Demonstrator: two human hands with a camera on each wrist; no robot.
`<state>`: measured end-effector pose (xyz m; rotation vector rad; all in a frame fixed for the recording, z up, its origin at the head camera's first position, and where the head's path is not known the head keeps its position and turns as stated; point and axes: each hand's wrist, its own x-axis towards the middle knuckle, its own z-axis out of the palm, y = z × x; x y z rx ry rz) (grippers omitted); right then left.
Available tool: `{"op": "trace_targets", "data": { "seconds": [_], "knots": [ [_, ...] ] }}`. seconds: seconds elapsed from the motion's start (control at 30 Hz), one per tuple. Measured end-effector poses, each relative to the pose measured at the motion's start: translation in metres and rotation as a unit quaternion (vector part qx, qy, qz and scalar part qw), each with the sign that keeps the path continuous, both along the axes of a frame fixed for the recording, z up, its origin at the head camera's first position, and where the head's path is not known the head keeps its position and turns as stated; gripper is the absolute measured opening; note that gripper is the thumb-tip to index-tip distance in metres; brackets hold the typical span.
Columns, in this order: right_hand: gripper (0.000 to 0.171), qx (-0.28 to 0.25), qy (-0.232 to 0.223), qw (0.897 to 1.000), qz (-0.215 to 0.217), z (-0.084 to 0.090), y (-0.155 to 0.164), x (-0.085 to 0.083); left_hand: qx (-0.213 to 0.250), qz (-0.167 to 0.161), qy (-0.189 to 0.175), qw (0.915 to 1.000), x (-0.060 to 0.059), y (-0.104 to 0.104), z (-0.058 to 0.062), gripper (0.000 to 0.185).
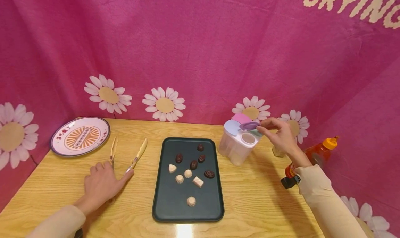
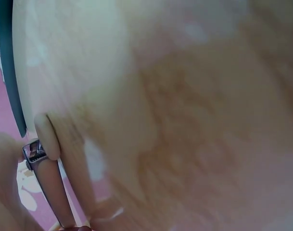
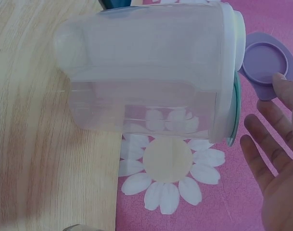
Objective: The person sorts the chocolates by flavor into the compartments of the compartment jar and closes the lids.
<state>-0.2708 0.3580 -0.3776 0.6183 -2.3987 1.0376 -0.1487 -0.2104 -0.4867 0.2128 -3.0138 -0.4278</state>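
Right hand (image 1: 281, 135) pinched the purple flap lid (image 1: 249, 126) on the seasoning box (image 1: 239, 144), right of frame centre. Left hand (image 1: 101, 184) rested relaxed, fingers apart, touching the tongs (image 1: 137, 156). Step judged: lid opening; next demands lifting it clear.

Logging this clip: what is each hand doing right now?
Left hand: open, resting on the tongs.
Right hand: thumb and finger touch the purple lid flap; other fingers straight.

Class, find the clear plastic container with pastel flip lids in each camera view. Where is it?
Head: clear plastic container with pastel flip lids, right of the dark green tray.
Left wrist: not in it.
Right wrist: fills the upper middle.
Shared landmark: its open purple lid.
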Motion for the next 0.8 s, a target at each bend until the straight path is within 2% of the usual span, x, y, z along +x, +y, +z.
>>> {"op": "trace_targets", "data": {
  "seconds": [0.17, 0.4, 0.63, 0.8],
  "knots": [
    [0.016, 0.001, -0.003, 1.000, -0.003, 0.000, 0.000, 0.000, 0.004, 0.013, 0.002, 0.9999, -0.004, 0.003, -0.002, 0.099],
    [0.012, -0.003, -0.007, 1.000, -0.005, 0.001, 0.000, 0.000, -0.009, 0.008, 0.014, 0.9998, -0.006, 0.001, -0.003, 0.098],
    [0.014, -0.005, -0.009, 1.000, -0.002, 0.000, -0.001, 0.000, -0.012, 0.005, 0.024, 0.9996, -0.005, -0.005, 0.002, 0.088],
    [0.013, -0.008, -0.014, 1.000, -0.002, 0.001, 0.000, 0.000, -0.022, -0.013, 0.044, 0.9987, -0.005, -0.007, 0.008, 0.079]
  ]
}}
